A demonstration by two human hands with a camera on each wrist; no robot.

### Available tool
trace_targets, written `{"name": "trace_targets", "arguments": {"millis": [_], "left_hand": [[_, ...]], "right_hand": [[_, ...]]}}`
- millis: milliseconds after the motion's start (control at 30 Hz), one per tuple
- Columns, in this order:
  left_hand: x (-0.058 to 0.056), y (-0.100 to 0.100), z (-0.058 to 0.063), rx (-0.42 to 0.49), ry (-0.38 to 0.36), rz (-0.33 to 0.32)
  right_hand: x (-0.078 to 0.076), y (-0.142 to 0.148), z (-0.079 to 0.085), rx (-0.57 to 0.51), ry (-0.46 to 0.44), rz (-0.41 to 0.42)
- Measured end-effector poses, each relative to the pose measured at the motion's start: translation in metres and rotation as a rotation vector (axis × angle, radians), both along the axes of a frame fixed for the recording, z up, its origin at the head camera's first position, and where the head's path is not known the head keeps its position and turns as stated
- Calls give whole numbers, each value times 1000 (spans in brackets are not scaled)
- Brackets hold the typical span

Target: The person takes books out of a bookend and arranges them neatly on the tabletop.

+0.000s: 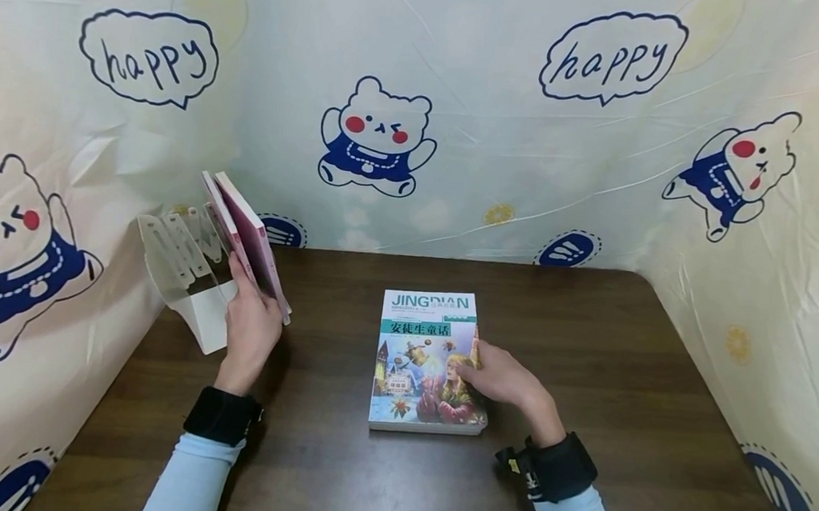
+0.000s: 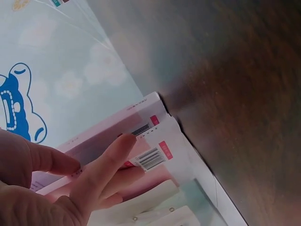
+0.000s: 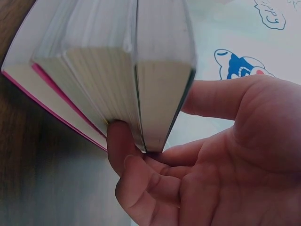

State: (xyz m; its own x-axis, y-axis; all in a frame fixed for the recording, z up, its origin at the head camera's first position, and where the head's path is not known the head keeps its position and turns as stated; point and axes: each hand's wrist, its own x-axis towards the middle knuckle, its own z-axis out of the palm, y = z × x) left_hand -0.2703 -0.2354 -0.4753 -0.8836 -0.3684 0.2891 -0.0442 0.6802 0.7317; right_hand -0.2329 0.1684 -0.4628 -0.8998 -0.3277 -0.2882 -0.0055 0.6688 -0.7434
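My left hand grips two thin pink books, held upright beside a white slotted book stand. Barcodes show on their back covers in the left wrist view, where one book overlaps the other. On the table, a stack of books lies flat, topped by a storybook with a picture cover and green lettering. My right hand holds the stack's right edge, thumb over the top cover. From the right wrist, several page blocks show, with fingertips curled against the edges lower in the stack.
The brown wooden table has a rounded far right corner. A pale printed sheet with bears and "happy" bubbles hangs along the back and both sides. The book stand sits at the table's left edge, close to that sheet.
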Motion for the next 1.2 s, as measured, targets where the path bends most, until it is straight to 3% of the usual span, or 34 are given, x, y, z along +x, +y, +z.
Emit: {"name": "trace_targets", "arguments": {"millis": [167, 433, 633, 800, 967, 1200], "left_hand": [[5, 3, 2, -8, 5, -13], [13, 4, 8, 16, -48, -11], [10, -1, 7, 58, -55, -1], [2, 2, 3, 84, -17, -12], [-5, 4, -3, 32, 72, -1], [2, 4, -2, 29, 97, 16]], "right_hand": [[0, 0, 0, 16, 3, -5], [2, -1, 2, 4, -1, -2], [3, -1, 2, 7, -11, 0], [2, 1, 2, 18, 3, -2], [0, 1, 2, 26, 34, 21], [0, -2, 2, 19, 22, 23]]}}
